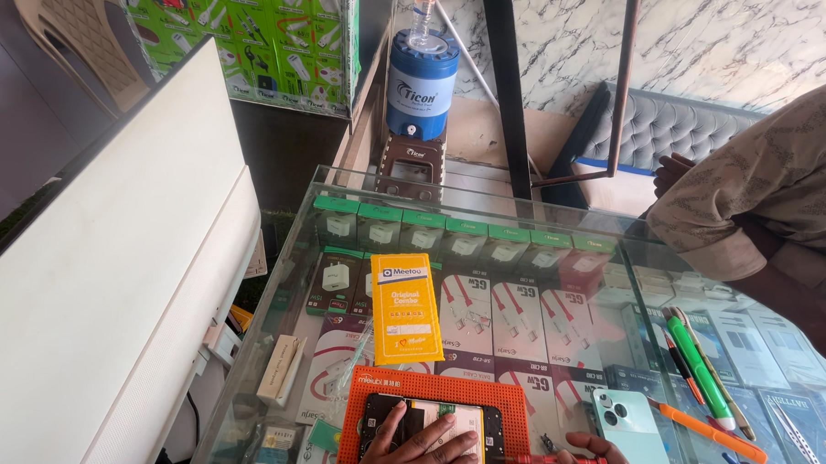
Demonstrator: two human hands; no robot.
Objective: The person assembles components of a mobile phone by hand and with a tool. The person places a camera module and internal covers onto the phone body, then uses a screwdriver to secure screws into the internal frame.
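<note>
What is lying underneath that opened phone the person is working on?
The opened phone lies on an orange work mat on the glass counter. The left hand covers part of the phone; the mat beneath is hidden.

My left hand (421, 445) rests on the opened phone (432, 432), which lies on the work mat (444, 393) at the desk's (560, 219) near edge. My right hand (597, 460), holding a screwdriver (556, 462), sits right of the phone. A flat packet (406, 307) lies behind the mat; a phone back cover (633, 432) and pens (701, 370) lie toward the right edge.

Bare glass counter (523, 228) lies open ahead; yellow packet (406, 308) left, pens (701, 366) right crowd the orange mat (444, 393).
</note>
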